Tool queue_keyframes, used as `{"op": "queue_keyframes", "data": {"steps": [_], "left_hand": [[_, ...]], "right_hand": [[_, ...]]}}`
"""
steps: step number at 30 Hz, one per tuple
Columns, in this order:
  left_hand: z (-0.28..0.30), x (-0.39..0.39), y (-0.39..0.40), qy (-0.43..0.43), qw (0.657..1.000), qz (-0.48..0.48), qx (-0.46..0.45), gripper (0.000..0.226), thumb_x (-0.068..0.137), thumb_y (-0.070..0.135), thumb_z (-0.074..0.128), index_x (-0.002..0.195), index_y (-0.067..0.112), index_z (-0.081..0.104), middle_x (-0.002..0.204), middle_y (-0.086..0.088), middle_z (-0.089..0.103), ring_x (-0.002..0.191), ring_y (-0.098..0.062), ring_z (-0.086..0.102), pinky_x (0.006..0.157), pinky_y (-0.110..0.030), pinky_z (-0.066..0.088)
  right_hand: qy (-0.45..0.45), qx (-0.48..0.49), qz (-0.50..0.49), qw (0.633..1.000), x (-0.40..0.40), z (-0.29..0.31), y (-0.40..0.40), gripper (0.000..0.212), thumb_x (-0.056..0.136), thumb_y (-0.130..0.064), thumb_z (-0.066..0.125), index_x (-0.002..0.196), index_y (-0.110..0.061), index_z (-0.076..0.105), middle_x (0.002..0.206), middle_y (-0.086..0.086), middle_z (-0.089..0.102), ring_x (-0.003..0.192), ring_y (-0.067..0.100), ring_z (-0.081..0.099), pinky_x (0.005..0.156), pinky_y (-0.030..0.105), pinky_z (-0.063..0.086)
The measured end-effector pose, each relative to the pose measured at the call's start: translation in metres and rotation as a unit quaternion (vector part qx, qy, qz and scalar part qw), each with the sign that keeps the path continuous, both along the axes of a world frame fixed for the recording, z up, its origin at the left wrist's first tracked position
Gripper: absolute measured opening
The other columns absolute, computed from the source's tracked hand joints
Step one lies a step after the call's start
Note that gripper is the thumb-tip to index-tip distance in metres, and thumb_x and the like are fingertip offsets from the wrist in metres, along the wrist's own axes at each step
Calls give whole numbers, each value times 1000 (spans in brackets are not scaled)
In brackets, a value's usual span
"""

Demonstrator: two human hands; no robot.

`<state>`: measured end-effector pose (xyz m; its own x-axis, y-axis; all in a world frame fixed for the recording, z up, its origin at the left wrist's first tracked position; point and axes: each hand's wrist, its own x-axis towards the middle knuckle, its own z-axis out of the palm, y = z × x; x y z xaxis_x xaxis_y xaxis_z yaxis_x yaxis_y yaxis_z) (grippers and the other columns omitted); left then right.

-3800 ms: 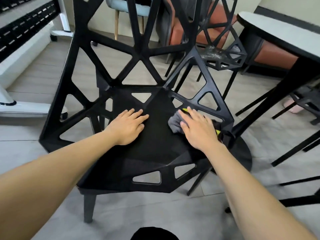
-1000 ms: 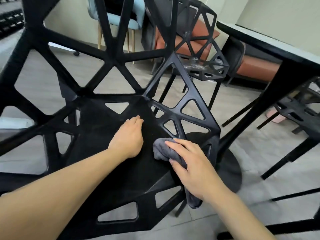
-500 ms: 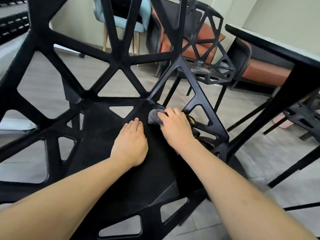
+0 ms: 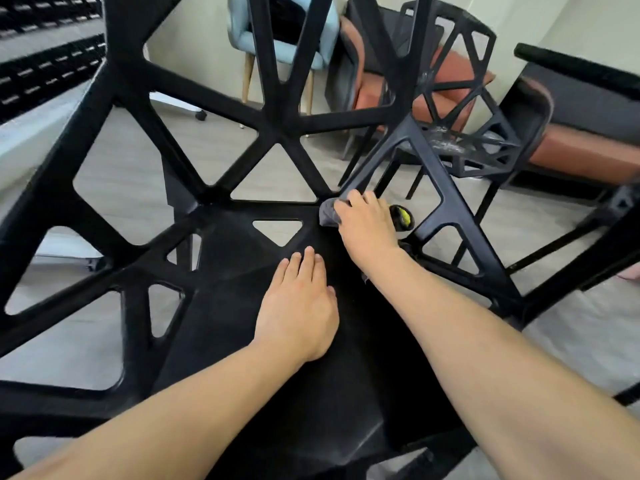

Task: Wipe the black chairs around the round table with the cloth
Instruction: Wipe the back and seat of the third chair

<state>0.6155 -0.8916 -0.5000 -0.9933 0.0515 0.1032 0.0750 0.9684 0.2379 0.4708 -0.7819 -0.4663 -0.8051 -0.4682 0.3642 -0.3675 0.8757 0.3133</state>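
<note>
Grey cloth [image 4: 328,213] is clenched under the right hand [image 4: 367,226] at the black chair [image 4: 221,327] seat's rear corner. The left hand [image 4: 298,306], fingers flat and gripping nothing, is pressed just below; firm strokes outward from this grip along the armrest strut are advised.

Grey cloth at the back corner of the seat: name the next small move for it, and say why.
Probably drag the grey cloth up along the slanted armrest strut. The right hand holds it at the seat's rear corner, right at that strut's foot, while the left hand rests flat on the black chair seat, steadying it. The strut looks like the nearest unwiped part.
</note>
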Motion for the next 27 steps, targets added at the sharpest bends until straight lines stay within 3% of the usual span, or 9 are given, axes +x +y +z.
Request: {"op": "queue_keyframes", "data": {"steps": [3,7,13,16,19,23,24,27], "left_hand": [[0,-3,-2,-3,1000,-3,-3,61,107,34,17,159,4,8,168,-14,4,155,-26,5,126,-39,3],[0,-5,-4,-18,1000,-2,-2,61,106,35,18,159,5,9,168,-12,4,155,-24,6,126,-37,3],[5,-3,-2,-27,1000,-7,-7,61,107,36,18,160,6,9,168,-10,5,155,-24,7,126,-35,4],[6,-3,0,-36,999,-4,11,62,107,36,17,160,7,8,168,-9,4,155,-22,6,126,-35,3],[7,0,2,-34,999,-4,16,62,106,36,17,160,7,7,168,-9,4,155,-23,5,126,-36,3],[7,0,4,-31,999,-1,16,62,106,36,16,160,6,6,168,-10,3,155,-24,5,126,-36,3],[7,0,3,-31,999,-2,13,62,106,36,15,160,6,5,168,-10,2,155,-24,4,126,-37,3],[4,-2,2,-31,999,-27,-9,65,101,40,-1,161,12,-1,169,-8,-4,155,-25,0,126,-40,2]], "right_hand": [[8,20,-5,1000,-9,1,-16,26,100,-17,46,120,-13,62,125,7,53,117,33,47,94,45,35],[-19,60,-7,998,6,12,0,28,99,-19,48,121,-14,64,128,7,50,120,33,45,97,45,35],[17,41,-14,999,83,21,83,18,78,-20,69,95,-17,69,101,7,60,95,32,55,79,43,39],[1,-2,-75,997,113,27,120,15,82,-24,70,96,-20,68,105,5,60,98,31,54,82,44,43],[-3,-78,-56,995,127,37,134,20,90,-24,63,108,-18,67,107,5,57,101,30,51,86,44,44],[173,-281,-76,941,117,72,134,34,96,-24,58,126,-8,60,110,13,54,102,31,47,92,44,41],[167,-286,-109,937,110,77,135,38,99,-30,54,131,-9,56,114,16,53,105,34,48,94,46,39],[-30,-269,-166,948,91,67,135,57,103,-39,45,151,-12,32,132,20,43,120,42,47,100,46,39]]}}
